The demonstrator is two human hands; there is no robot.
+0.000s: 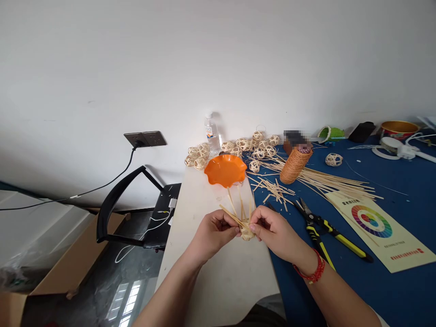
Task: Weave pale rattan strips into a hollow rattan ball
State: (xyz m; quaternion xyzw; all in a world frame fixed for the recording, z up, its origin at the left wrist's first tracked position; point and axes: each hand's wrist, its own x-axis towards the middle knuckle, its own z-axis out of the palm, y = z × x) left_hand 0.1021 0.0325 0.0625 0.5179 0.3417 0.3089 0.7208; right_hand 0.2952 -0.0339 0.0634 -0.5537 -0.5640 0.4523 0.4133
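Between my two hands is a small, partly woven ball of pale bamboo strips (247, 233), with several loose strip ends sticking up and away from me. My left hand (218, 234) pinches its left side between thumb and fingers. On the other side, my right hand (272, 229) grips the weave with thumb and forefinger; a red bracelet is on that wrist. Both hands are above the white tabletop (190, 227). Just beyond them sits an orange wavy-edged dish (225, 170). Cut bamboo pieces (275, 190) lie to its right.
Finished woven balls (243, 144) and a water bottle (212, 136) stand along the wall. On the blue surface are yellow-black pruning shears (315, 222), a cord spool (295, 167), long bamboo strips (334, 179) and a colour-wheel booklet (381, 231). A black chair (136, 218) is at left.
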